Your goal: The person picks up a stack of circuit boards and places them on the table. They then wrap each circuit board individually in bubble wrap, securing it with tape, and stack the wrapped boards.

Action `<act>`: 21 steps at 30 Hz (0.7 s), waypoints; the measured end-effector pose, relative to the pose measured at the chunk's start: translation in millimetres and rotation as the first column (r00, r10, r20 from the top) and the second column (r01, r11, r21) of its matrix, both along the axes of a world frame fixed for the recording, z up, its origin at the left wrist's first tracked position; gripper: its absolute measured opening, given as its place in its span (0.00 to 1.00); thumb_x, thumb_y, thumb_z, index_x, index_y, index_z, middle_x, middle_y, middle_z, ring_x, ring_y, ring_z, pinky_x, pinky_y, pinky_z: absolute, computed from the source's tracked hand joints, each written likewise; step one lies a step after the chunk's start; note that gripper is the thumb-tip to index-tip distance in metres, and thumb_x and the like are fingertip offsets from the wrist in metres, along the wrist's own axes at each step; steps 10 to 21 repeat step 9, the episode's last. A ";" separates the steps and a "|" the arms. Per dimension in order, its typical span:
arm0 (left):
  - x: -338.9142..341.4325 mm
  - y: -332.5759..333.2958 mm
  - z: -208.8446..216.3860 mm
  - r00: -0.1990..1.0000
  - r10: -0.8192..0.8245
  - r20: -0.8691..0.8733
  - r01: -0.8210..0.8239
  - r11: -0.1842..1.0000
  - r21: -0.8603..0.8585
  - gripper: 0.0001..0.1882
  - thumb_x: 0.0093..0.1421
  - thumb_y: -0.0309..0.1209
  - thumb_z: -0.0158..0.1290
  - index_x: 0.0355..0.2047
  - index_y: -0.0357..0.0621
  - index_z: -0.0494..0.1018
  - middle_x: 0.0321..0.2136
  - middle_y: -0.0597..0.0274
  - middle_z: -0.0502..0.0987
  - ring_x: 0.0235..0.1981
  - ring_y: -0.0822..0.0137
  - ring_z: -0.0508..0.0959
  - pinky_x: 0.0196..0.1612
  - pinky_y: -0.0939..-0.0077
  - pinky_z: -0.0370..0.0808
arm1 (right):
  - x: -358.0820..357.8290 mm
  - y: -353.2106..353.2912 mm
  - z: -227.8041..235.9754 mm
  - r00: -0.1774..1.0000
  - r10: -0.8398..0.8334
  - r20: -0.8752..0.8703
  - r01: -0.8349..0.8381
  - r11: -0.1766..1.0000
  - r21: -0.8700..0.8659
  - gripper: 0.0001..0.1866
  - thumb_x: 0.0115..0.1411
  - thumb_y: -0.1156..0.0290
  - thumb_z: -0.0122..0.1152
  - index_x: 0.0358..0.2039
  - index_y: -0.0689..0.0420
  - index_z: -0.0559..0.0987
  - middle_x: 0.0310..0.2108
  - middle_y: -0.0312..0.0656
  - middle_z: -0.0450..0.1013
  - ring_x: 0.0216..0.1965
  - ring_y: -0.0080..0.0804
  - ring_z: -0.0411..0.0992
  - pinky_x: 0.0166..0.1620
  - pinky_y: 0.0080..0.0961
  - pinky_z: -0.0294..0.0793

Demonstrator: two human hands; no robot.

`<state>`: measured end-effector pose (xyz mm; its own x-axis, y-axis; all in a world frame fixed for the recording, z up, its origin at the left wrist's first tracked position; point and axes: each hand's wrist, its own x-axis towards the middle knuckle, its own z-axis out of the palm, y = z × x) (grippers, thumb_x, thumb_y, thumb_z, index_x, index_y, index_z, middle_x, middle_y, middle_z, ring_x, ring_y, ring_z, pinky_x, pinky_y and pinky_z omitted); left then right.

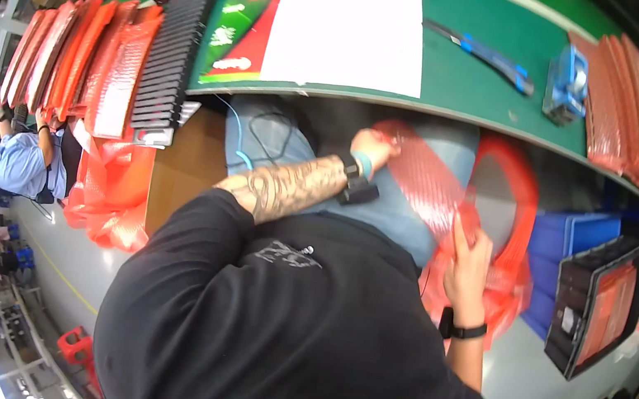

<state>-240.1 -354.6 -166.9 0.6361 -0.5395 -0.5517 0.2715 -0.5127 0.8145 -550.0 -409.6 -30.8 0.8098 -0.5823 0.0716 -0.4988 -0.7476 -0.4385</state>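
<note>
A red translucent bubble-wrap bag (424,184) stretches slantwise over my lap, in front of the bench. My left hand (375,151) is closed on its upper left end. At the lower right end, my right hand (470,261) grips the bag with the thumb and fingers; the fingertips are partly hidden behind the red wrap. What the bag contains, if anything, I cannot make out. Beside my right leg, more loose red bubble wrap (511,284) hangs in a heap close to my right hand.
The green bench (471,86) carries a white sheet (351,25), a black-and-blue hand tool (484,58), a small blue box (567,84) and stacked red bags (634,116). Red packets (82,62) line the left. Blue bins (557,254) and a black crate (599,306) stand right; another person (33,162) sits left.
</note>
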 end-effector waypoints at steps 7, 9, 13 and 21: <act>-45.3 77.9 205.0 0.965 -0.152 -0.214 -0.022 0.763 -0.646 0.25 0.54 0.11 0.55 0.53 0.37 0.74 0.45 0.61 0.81 0.41 0.69 0.80 0.45 0.71 0.77 | -57.1 32.3 17.2 0.999 -0.027 -0.047 0.027 1.000 -0.010 0.43 0.45 0.86 0.54 0.66 0.50 0.67 0.60 0.59 0.62 0.60 0.58 0.60 0.64 0.46 0.61; -37.2 97.5 256.6 0.897 -0.309 0.315 0.441 0.620 -0.649 0.32 0.59 0.15 0.54 0.64 0.40 0.61 0.47 0.57 0.80 0.49 0.69 0.77 0.53 0.73 0.74 | -55.9 45.6 25.6 0.997 -0.033 -0.072 0.034 0.999 0.014 0.45 0.45 0.85 0.55 0.67 0.50 0.66 0.61 0.58 0.61 0.62 0.58 0.59 0.65 0.46 0.59; -37.2 97.5 256.6 0.897 -0.309 0.315 0.441 0.620 -0.649 0.32 0.59 0.15 0.54 0.64 0.40 0.61 0.47 0.57 0.80 0.49 0.69 0.77 0.53 0.73 0.74 | -55.9 45.6 25.6 0.997 -0.033 -0.072 0.034 0.999 0.014 0.45 0.45 0.85 0.55 0.67 0.50 0.66 0.61 0.58 0.61 0.62 0.58 0.59 0.65 0.46 0.59; -37.2 97.5 256.6 0.897 -0.309 0.315 0.441 0.620 -0.649 0.32 0.59 0.15 0.54 0.64 0.40 0.61 0.47 0.57 0.80 0.49 0.69 0.77 0.53 0.73 0.74 | -55.9 45.6 25.6 0.997 -0.033 -0.072 0.034 0.999 0.014 0.45 0.45 0.85 0.55 0.67 0.50 0.66 0.61 0.58 0.61 0.62 0.58 0.59 0.65 0.46 0.59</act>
